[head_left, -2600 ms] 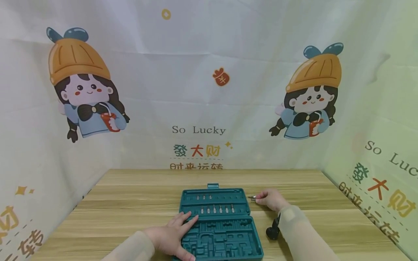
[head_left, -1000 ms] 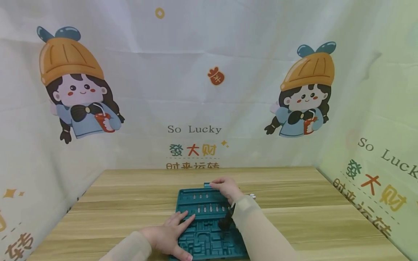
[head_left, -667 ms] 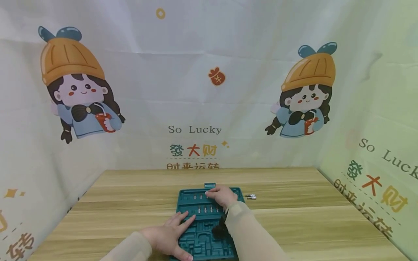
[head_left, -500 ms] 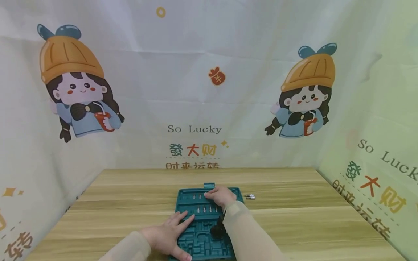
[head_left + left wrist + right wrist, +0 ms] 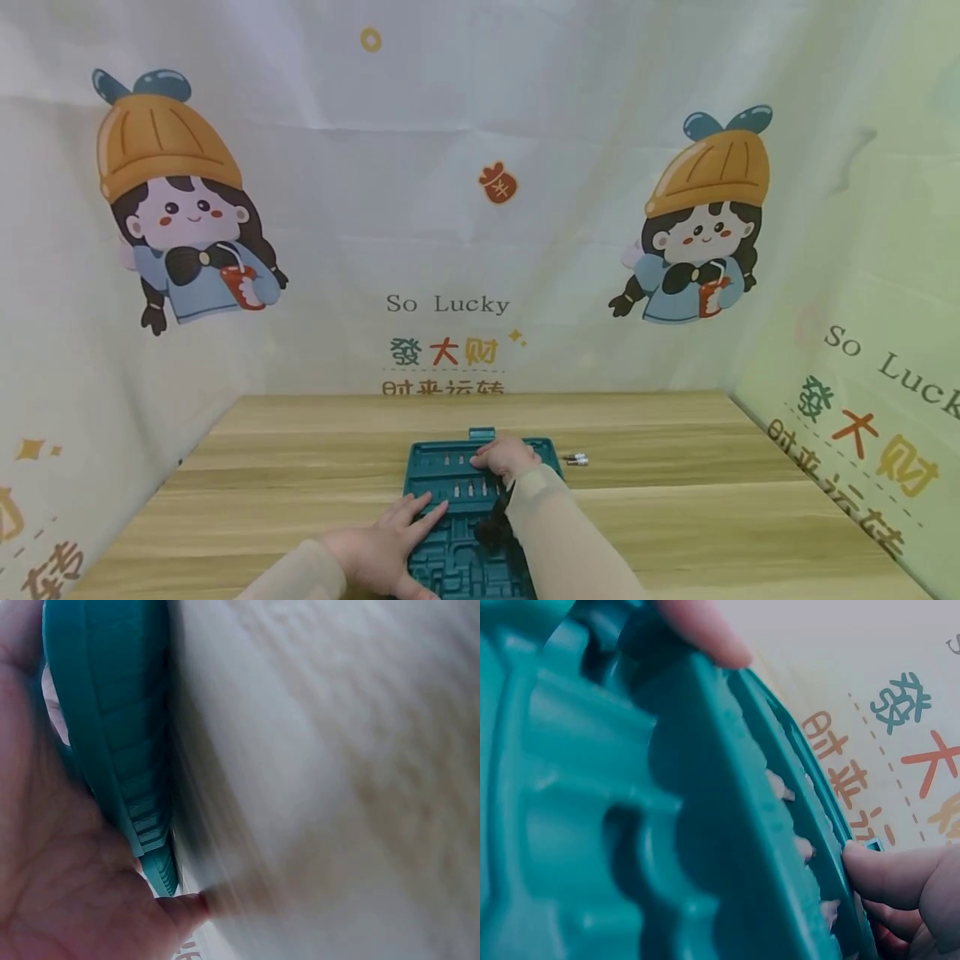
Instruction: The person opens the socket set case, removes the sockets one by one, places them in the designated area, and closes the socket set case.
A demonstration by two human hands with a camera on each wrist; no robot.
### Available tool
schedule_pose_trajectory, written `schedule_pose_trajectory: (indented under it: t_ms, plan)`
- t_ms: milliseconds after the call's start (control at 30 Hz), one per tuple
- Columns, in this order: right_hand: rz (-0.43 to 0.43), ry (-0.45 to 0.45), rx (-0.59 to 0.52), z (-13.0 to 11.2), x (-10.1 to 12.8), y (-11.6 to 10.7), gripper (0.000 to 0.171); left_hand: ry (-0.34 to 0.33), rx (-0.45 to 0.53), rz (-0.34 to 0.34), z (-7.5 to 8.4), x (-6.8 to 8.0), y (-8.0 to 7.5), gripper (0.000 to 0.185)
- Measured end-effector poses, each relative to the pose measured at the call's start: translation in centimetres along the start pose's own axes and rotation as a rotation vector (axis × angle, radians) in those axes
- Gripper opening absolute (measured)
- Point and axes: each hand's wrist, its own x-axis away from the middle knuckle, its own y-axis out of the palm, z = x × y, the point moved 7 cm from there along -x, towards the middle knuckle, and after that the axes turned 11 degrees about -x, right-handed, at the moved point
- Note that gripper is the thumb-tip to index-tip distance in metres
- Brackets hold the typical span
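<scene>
Case (image 5: 450,533) lies open at the desk's (image 5: 675,517) near edge; your left hand (image 5: 390,542) presses it flat, fingers straight. Your right hand (image 5: 506,457) fingers the bits (image 5: 468,485), grip unclear. Two bits (image 5: 576,459) remain outside.

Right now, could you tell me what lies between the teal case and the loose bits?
Only bare wooden table separates the teal case from the loose bits, in the head view.

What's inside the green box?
The green box holds rows of small metal bits in its far half. The right hand covers some, and the arms hide part of the near slots.
</scene>
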Motion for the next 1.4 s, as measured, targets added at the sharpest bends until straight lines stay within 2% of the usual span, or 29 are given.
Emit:
schedule_pose_trajectory:
  t_ms: [133,300,400,500,600,800,1000,1200,1400]
  plan:
    - [0.021,0.028,0.010,0.0,0.2,0.0,0.018,-0.003,0.000,-0.007,-0.1,0.0,0.2,0.100]
    - [0.083,0.085,-0.057,0.3,0.2,-0.1,0.028,0.001,0.001,-0.009,0.1,0.1,0.1,0.099]
    - [0.111,0.109,-0.103,0.6,0.0,-0.2,0.026,-0.009,0.000,-0.014,0.3,0.2,-0.1,0.100]
    - [0.106,0.084,-0.123,0.5,-0.1,-0.1,0.017,-0.026,0.006,-0.018,0.4,0.5,-0.3,0.101]
    - [0.067,0.020,-0.128,0.1,-0.1,0.0,0.010,-0.040,0.011,-0.011,0.4,0.6,-0.5,0.102]
    - [0.071,-0.002,-0.157,0.2,0.5,-0.2,0.009,-0.020,0.033,0.013,-0.1,0.3,0.0,0.103]
    - [0.095,-0.037,-0.113,0.3,0.7,-0.3,0.010,-0.015,0.028,0.002,0.5,0.5,-0.2,0.103]
    - [0.062,-0.048,-0.055,0.2,0.6,-0.1,0.012,-0.028,0.011,0.000,0.9,0.9,-0.4,0.101]
    - [0.073,-0.016,-0.076,0.4,0.7,-0.1,0.012,-0.002,0.056,0.012,0.3,0.5,-0.1,0.103]
